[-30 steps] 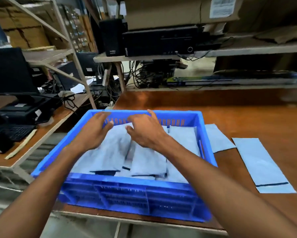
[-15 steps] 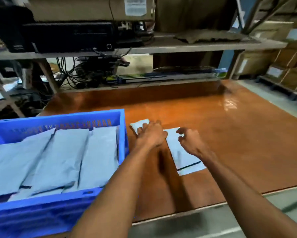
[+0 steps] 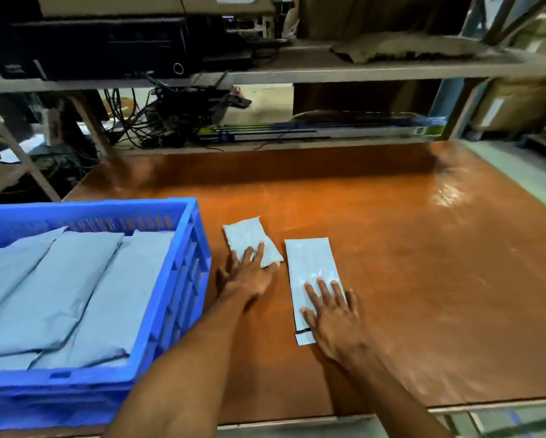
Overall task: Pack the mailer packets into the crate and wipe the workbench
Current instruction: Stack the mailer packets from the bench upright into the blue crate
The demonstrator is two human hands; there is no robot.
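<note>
Packets outstanding: 2 on the workbench (image 3: 423, 263). The short mailer packet (image 3: 249, 238) and long mailer packet (image 3: 309, 263) lie flat and just apart, with the short one at 10 o'clock of the long one. The blue crate (image 3: 199, 248) is at 9 o'clock of both and holds several grey packets (image 3: 76, 295), overlapping.

Left hand (image 3: 249, 279): fingers straight and spread, tips resting on the near end of the short packet; nothing gripped.
Right hand (image 3: 335, 317): palm down, fingers straight and spread, pressing the near half of the long packet; nothing gripped.

Handling (judged): thin poly film, light, limp, prob. slippery on the glossy top. The long one looks empty and flat, so hard to pinch from above. Slide it to the bench edge at 6 o'clock or lift a corner. The short one looks slightly padded; take it by its long edges.

Vs 0.5 s ago: fingers were curled over both packets and are now flattened. The left hand has drawn back toward 6 o'clock, uncovering most of the short packet. The right hand has moved from the long packet's 3 o'clock edge onto its face. Packet layout appears unchanged.
</note>
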